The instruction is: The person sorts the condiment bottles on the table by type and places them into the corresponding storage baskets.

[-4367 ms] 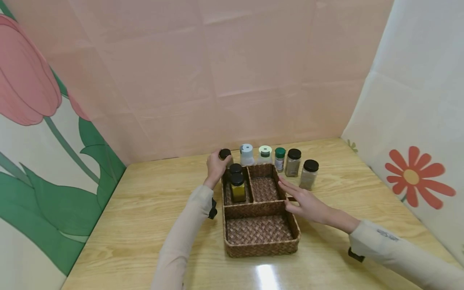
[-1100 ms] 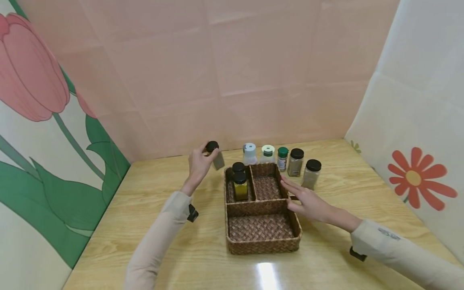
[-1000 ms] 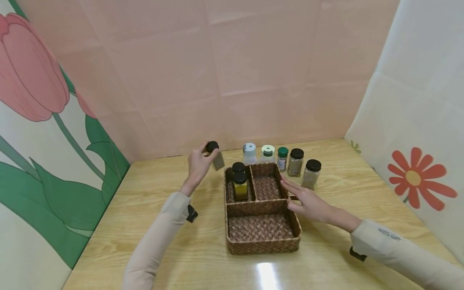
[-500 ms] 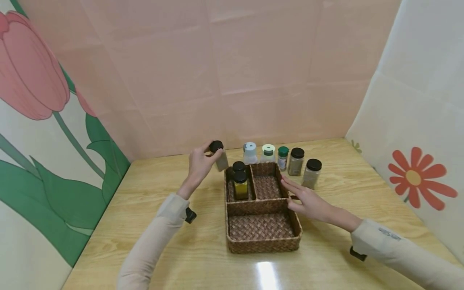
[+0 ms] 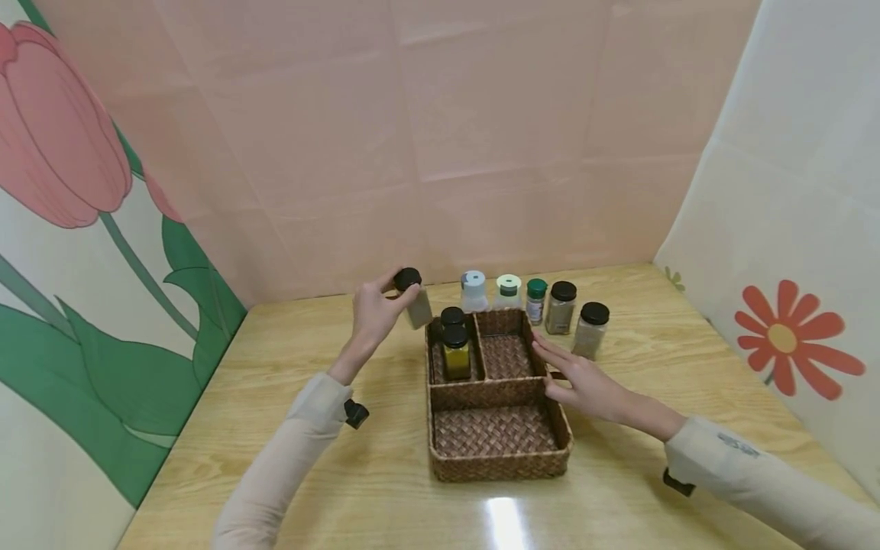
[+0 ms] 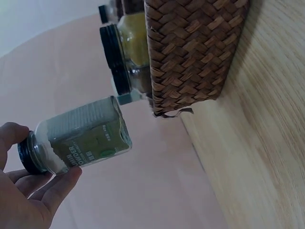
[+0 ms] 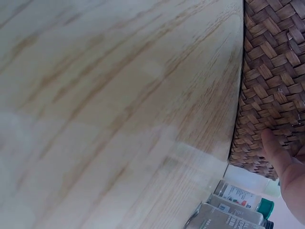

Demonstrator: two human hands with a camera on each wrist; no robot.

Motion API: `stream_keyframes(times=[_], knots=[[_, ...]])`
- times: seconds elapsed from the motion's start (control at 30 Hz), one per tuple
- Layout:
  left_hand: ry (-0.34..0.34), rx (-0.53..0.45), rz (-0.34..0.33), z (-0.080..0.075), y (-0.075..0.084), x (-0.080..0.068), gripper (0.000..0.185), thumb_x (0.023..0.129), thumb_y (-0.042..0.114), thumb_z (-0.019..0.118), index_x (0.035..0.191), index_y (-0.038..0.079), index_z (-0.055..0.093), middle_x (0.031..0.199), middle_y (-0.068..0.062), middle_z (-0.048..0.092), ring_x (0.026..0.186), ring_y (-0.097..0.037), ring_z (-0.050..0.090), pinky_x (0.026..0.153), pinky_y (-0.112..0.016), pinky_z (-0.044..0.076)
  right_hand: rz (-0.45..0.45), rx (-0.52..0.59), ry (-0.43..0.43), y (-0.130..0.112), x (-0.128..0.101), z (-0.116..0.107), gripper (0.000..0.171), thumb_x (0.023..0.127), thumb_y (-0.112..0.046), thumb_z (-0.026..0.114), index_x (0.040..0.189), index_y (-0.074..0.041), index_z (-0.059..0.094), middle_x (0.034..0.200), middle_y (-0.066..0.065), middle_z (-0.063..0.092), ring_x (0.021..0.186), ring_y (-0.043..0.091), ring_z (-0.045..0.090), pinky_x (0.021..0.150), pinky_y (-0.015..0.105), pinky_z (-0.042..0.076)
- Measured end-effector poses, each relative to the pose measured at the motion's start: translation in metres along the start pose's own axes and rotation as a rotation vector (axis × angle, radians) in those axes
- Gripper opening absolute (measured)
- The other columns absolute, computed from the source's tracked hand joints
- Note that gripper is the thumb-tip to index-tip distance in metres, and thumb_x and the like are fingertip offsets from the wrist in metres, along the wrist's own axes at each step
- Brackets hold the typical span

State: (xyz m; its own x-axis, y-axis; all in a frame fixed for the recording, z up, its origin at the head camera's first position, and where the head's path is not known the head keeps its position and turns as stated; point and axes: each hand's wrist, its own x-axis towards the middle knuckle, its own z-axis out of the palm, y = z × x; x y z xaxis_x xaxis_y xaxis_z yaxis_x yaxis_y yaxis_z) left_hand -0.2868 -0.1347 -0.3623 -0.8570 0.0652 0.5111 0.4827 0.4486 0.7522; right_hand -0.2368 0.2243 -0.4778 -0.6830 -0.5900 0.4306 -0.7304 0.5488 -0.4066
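Note:
My left hand (image 5: pixel 375 313) grips a clear spice jar (image 5: pixel 419 309) by its black lid, just off the back left corner of a brown woven basket (image 5: pixel 500 467). In the left wrist view the spice jar (image 6: pixel 86 136) is tilted, with greyish powder inside and a label partly reading "POWDER". Straight fingers of my right hand (image 5: pixel 584 386) rest on the basket's right side; the right wrist view has the thumb against its woven wall. Two black-lidded jars stand in the back left compartment, the front jar (image 5: pixel 456 360) with yellow contents.
Behind the basket stand a pale-blue-topped bottle (image 5: pixel 473 290), a bottle with a pale green top (image 5: pixel 508 292) and a green-lidded jar (image 5: pixel 535 302). Two black-lidded spice jars, one nearer jar (image 5: pixel 590 332) among them, stand at its right. A pink sheet (image 5: pixel 412 153) hangs behind the table.
Since the oldest frame, my left hand has moved the spice jar leftward from beside the basket's back corner, and it now tilts. In the last second it barely shifts. My right hand stays put.

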Motion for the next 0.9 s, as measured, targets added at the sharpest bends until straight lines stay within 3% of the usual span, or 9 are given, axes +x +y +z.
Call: stream_keyframes(times=[0.37,0.5,0.73,0.9], knots=[[-0.021,0.004,0.044,-0.007,0.011,-0.008,0.049,0.089,0.022,0.076,0.132,0.002,0.063,0.121,-0.018,0.067,0.101,-0.027,0.069,0.077,-0.031,0.057,-0.003,0.006,0.000,0.000,0.000,0.001,0.060,0.088,-0.001,0.060,0.143,0.016,0.040,0.150,0.033,0.033,0.052,-0.006,0.043,0.055,0.022,0.043],[-0.032,0.012,0.063,-0.007,0.014,-0.010,0.048,0.089,0.021,0.076,0.131,0.001,0.064,0.117,-0.019,0.069,0.099,-0.028,0.070,0.075,-0.030,0.057,-0.004,0.009,-0.002,0.001,0.000,0.001,0.060,0.088,-0.001,0.060,0.143,0.016,0.040,0.150,0.034,0.033,0.051,-0.006,0.043,0.055,0.022,0.043],[-0.070,-0.014,0.072,-0.009,0.019,-0.016,0.047,0.089,0.019,0.076,0.131,0.003,0.064,0.117,-0.016,0.070,0.099,-0.025,0.069,0.076,-0.027,0.057,0.022,-0.003,-0.022,0.001,0.000,0.000,0.062,0.088,-0.002,0.060,0.144,0.015,0.039,0.151,0.033,0.032,0.071,-0.001,0.059,0.063,0.024,0.050],[-0.107,-0.064,0.063,-0.008,0.027,-0.021,0.047,0.088,0.016,0.076,0.131,0.004,0.064,0.117,-0.016,0.069,0.100,-0.025,0.069,0.076,-0.026,0.056,0.043,0.009,-0.030,-0.001,0.000,-0.001,0.062,0.088,-0.003,0.060,0.144,0.014,0.039,0.152,0.030,0.032,0.055,-0.004,0.048,0.052,0.021,0.044]])
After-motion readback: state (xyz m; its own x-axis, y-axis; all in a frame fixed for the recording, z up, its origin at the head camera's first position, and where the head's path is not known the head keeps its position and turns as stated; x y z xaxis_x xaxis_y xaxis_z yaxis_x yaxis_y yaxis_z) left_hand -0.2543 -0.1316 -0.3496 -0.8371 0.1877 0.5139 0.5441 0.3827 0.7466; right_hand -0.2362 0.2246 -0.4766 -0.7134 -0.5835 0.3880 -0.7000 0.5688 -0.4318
